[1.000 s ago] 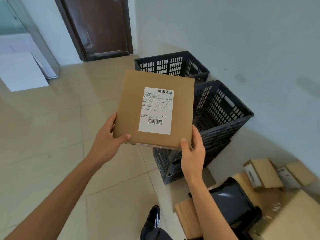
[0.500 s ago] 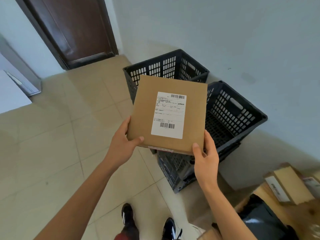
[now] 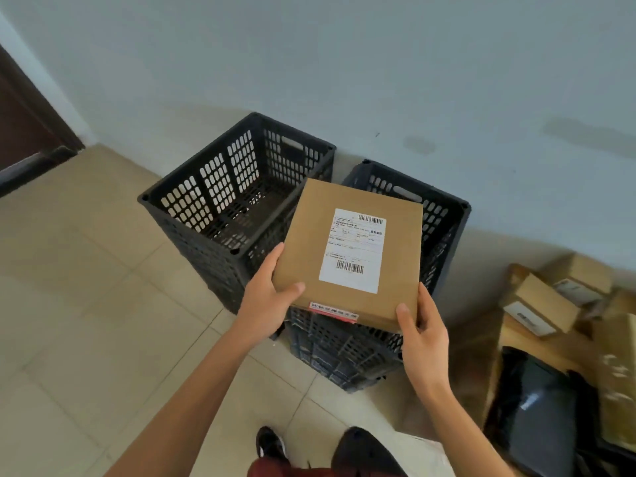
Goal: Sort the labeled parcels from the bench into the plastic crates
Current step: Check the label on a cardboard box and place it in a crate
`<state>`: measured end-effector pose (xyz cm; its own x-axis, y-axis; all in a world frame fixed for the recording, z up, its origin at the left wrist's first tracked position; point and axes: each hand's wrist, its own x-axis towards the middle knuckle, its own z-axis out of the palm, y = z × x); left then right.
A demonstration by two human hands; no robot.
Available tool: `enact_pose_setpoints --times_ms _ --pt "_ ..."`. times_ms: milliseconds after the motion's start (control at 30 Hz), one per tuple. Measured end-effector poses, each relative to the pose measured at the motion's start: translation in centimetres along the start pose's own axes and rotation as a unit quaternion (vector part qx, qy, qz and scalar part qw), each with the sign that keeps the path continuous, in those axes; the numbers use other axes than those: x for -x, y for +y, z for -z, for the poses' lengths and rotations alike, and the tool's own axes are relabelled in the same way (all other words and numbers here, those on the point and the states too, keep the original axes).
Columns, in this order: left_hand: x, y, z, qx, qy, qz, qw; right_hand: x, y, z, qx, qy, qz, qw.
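Tiled floor; hands hold parcel, barcode label unreadable.

A flat brown cardboard parcel with a white barcode label on top is held tilted over the right black plastic crate. The left crate stands just beside it, on the floor against the wall.

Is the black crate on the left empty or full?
Empty as far as shown: the left crate shows only bare slotted walls and floor; its near corner is hidden.
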<state>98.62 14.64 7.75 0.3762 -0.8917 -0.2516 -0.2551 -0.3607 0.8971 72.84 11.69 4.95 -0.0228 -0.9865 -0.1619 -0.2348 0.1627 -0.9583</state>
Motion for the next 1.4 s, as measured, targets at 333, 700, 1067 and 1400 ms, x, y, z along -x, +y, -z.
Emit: enact_pose_setpoints --times_ms 333,700,1067,1400 --pt "-7.8 0.5 -4.3 -0.075 -0.129 -0.02 0.989 -3.0 1.9 0.2 0.004 0.086 -0.109 0.99" --pt "-13.3 -0.6 -8.0 -0.18 -0.163 -0.015 0.97 -7.8 4.1 -1.1 0.011 0.066 -0.181 0.981" --pt "-21.5 -5.2 -12.4 -0.232 -0.254 0.023 0.939 -13.9 6.8 -3.9 0.049 0.066 -0.235 0.969" --pt "-26.7 -9.1 -16.1 -0.263 -0.265 0.06 0.926 -18.9 10.1 -6.1 0.044 0.066 -0.287 0.955"
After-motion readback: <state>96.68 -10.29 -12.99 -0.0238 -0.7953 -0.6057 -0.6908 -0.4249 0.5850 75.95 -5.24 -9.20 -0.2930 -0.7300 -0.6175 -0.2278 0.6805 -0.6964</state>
